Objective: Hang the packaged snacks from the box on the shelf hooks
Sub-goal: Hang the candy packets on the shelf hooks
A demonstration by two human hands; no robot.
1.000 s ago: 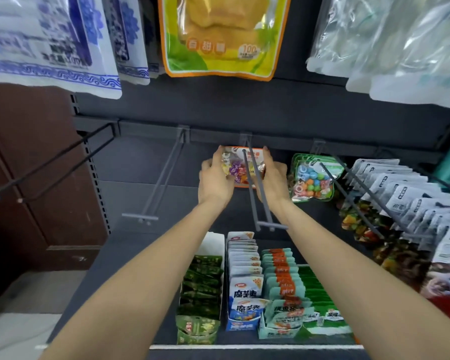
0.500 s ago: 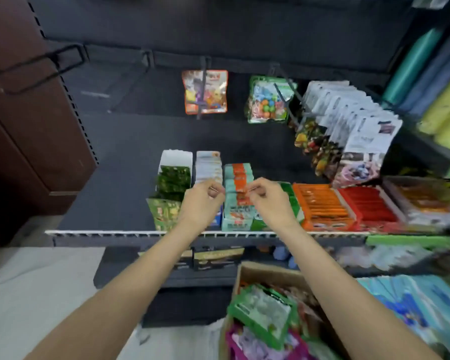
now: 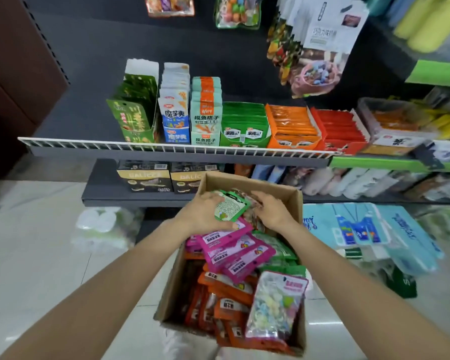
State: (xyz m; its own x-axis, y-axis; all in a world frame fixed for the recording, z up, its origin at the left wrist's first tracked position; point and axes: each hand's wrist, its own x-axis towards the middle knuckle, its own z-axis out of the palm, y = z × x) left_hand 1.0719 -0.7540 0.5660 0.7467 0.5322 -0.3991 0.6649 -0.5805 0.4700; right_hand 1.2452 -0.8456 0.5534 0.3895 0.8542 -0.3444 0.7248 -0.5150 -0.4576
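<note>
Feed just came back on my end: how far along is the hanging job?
Done: an orange pack and a green candy pack hang up top. In hand: the left hand grips a green packet in the cardboard box; the right hand reaches beside it. Left: the box holds many packets, pink ones included.

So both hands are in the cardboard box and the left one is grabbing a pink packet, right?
Nearly. In the head view both hands are in the cardboard box, but the left hand grips a green packet; the pink packets lie below it.
</note>
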